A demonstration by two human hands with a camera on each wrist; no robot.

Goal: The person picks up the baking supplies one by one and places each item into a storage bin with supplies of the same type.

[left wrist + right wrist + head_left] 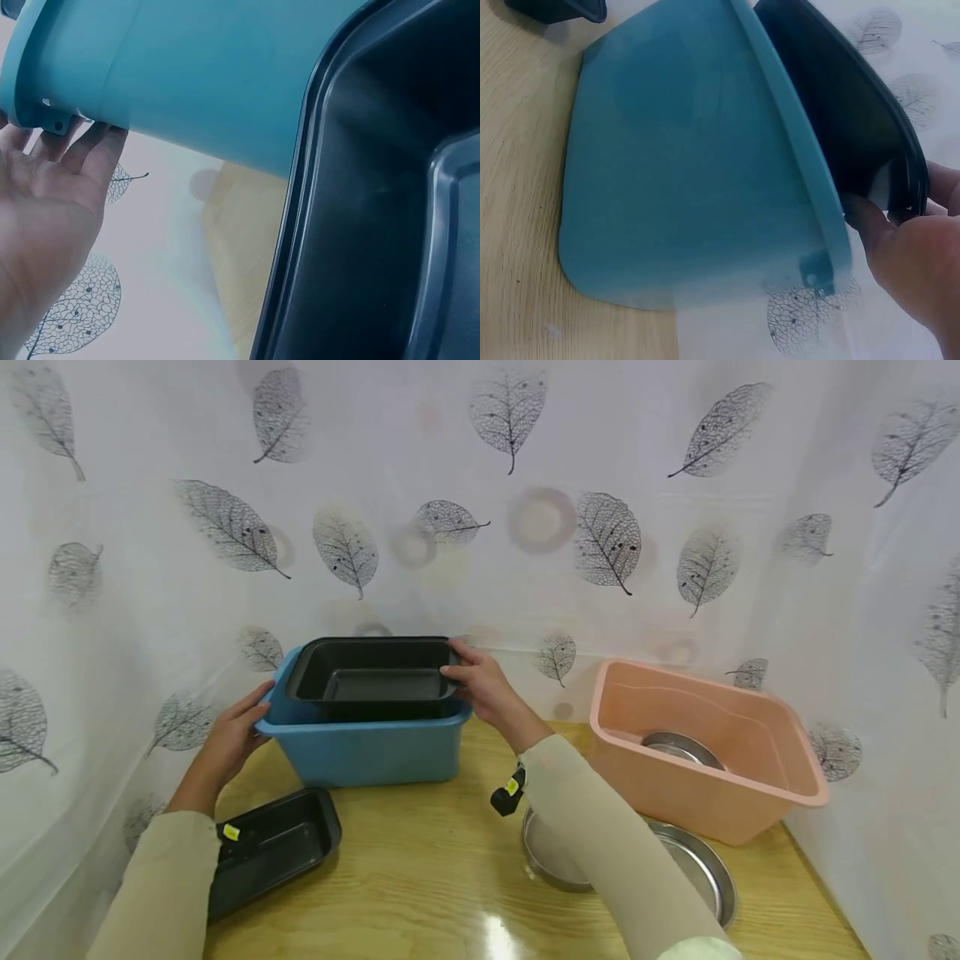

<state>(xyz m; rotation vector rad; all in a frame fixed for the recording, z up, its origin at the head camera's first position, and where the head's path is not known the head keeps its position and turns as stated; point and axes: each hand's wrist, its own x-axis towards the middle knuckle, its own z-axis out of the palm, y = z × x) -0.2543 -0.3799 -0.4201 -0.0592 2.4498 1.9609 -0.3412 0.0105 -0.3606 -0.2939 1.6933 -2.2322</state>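
Observation:
A light-blue plastic tub [367,756] stands at the back left of the table. Its left rim is held by my left hand [234,739], whose fingers reach under the rim in the left wrist view. A black rectangular baking pan [382,685] sits tilted in the mouth of the tub, its upper part above the rim. My right hand [487,685] grips the right end of this pan, thumb on one side of its edge. A second black loaf pan [296,839] lies on the table below my left forearm, partly hidden by the sleeve.
A peach plastic tub [697,789] stands at the right with a round metal pan [678,745] inside. Two more round metal pans [551,860] lie in front of it, partly behind my right sleeve. A leaf-patterned curtain [480,585] borders the wooden table [405,877].

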